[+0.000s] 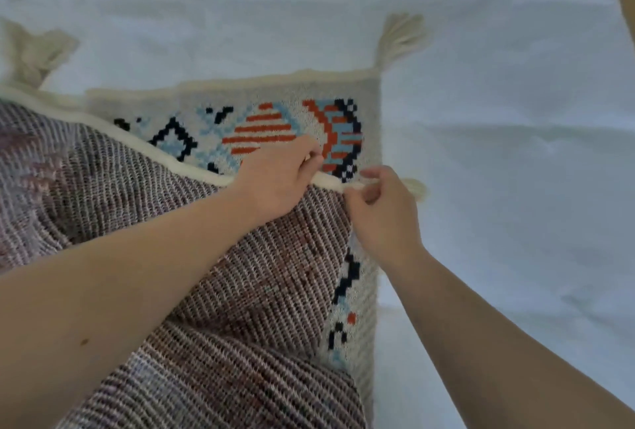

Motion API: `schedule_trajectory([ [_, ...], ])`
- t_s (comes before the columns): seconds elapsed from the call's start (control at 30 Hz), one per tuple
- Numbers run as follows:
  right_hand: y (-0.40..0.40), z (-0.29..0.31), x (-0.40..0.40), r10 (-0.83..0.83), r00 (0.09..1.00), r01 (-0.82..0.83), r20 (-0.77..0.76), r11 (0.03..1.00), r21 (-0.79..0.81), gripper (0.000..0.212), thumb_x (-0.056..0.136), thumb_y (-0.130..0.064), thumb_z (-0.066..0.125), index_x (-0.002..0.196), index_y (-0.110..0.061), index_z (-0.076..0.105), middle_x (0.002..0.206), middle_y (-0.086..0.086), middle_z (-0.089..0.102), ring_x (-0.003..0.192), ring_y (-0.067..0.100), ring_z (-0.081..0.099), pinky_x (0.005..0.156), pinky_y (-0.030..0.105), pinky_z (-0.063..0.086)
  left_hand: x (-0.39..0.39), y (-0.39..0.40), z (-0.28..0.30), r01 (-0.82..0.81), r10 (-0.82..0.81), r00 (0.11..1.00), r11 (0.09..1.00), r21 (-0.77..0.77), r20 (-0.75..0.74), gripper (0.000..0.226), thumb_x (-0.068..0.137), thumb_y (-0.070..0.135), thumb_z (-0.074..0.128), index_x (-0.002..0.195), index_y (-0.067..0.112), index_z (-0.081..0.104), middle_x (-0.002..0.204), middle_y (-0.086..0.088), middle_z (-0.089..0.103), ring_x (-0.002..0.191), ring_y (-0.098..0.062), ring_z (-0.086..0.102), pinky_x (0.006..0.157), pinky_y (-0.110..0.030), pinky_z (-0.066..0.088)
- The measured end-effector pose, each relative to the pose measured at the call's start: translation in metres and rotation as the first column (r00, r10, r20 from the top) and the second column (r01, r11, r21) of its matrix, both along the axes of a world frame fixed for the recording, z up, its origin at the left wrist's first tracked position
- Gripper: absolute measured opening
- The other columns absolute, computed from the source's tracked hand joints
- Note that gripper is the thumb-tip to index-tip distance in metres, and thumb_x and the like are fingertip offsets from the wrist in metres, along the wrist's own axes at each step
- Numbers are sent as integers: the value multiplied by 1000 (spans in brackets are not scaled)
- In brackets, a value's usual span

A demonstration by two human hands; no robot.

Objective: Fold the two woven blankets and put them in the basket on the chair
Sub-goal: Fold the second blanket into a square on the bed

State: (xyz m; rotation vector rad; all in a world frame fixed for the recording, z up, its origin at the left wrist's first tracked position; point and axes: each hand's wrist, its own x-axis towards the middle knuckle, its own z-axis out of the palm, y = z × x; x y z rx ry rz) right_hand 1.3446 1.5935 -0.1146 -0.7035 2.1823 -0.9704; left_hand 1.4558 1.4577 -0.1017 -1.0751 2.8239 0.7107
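While spread on the white bed sheet (498, 153), the woven blanket (268, 256) is pinched along its folded cream edge (330, 183) by the left hand (275, 181) and right hand (381, 215), set close together.

bare white sheet (498, 153) right of and beyond the blanket (240, 274), apparently unobstructed, tassel (400, 38) at the corner

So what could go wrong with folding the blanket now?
Both hands, the left hand and the right hand, pinch only the thin cream edge of the patterned woven blanket, close together, so the far left side might sag and fold crooked. The cream tassel beside the right hand could get tucked inside. The white bedsheet might wrinkle underneath.
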Motion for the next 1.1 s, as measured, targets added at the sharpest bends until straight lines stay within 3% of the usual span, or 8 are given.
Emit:
schedule_trajectory([
  [0.17, -8, 1, 0, 186, 970, -208, 159, 969, 131, 39, 86, -37, 73, 106, -38, 40, 82, -16, 55, 71, 0, 54, 62, 19, 44, -18, -16, -2, 113, -116, 972, 993, 27, 204, 31, 101, 54, 40, 101, 29, 58, 75, 15, 56, 65, -3, 51, 55, -25, 37],
  [0.3, -11, -17, 1, 98, 994, -104, 52, 983, 153, 20, 91, -19, 62, 111, -22, 66, 83, -10, 63, 74, 6, 59, 66, 22, 49, -11, -19, -7, 260, -309, 897, 947, 186, 318, 33, 96, 53, 50, 85, 25, 63, 72, 10, 59, 60, -6, 50, 54, -22, 40],
  [0.4, -33, -6, -29, 31, 989, -26, -148, 999, 37, 10, 93, -19, 61, 91, -25, 69, 77, -18, 59, 69, -3, 54, 66, 3, 39, -24, -29, 1, 180, -239, 944, 950, 254, 227, 28, 103, 38, 46, 94, 17, 63, 76, 6, 57, 58, -9, 46, 52, -17, 40],
  [0.57, -98, 17, -104, -198, 835, 43, -513, 954, -298, 15, 87, -20, 61, 95, -18, 72, 77, -9, 57, 74, 1, 49, 69, -1, 29, -85, -84, 11, -129, 134, 973, 991, 37, -190, 33, 103, 44, 45, 91, 18, 61, 84, 6, 59, 74, -11, 54, 63, -16, 35],
  [0.67, -127, 14, -127, -143, 829, 4, -540, 968, -250, 19, 88, -18, 55, 98, -18, 72, 84, -8, 59, 78, 6, 52, 69, 1, 30, -118, -110, 1, -77, 78, 992, 997, 18, -97, 31, 102, 46, 41, 106, 21, 59, 96, 6, 58, 90, -16, 56, 76, -29, 39],
  [0.87, -127, -25, -133, -126, 891, 72, -437, 988, -139, 15, 91, -18, 56, 99, -15, 69, 82, -8, 58, 71, 3, 51, 67, 7, 38, -83, -139, -21, -3, 3, 966, 1000, 0, 260, 37, 97, 52, 48, 104, 18, 60, 86, 3, 59, 73, -14, 56, 58, -27, 39],
  [0.97, -129, -24, -119, -196, 915, 146, -354, 976, -161, 20, 95, -30, 55, 108, -16, 62, 79, -15, 54, 69, -3, 51, 62, 5, 37, -68, -146, -26, -5, 32, 991, 978, -207, 127, 34, 103, 49, 39, 103, 20, 57, 79, 7, 53, 75, -17, 54, 62, -28, 37],
  [1.1, -129, -22, -100, -179, 939, 171, -294, 984, -55, 41, 90, -61, 52, 101, -22, 56, 81, -13, 54, 72, 4, 52, 65, 26, 37, -81, -149, -14, 50, -60, 998, 890, -453, -8, 37, 104, 53, 33, 112, 24, 54, 79, 7, 51, 75, -22, 50, 68, -33, 34],
])
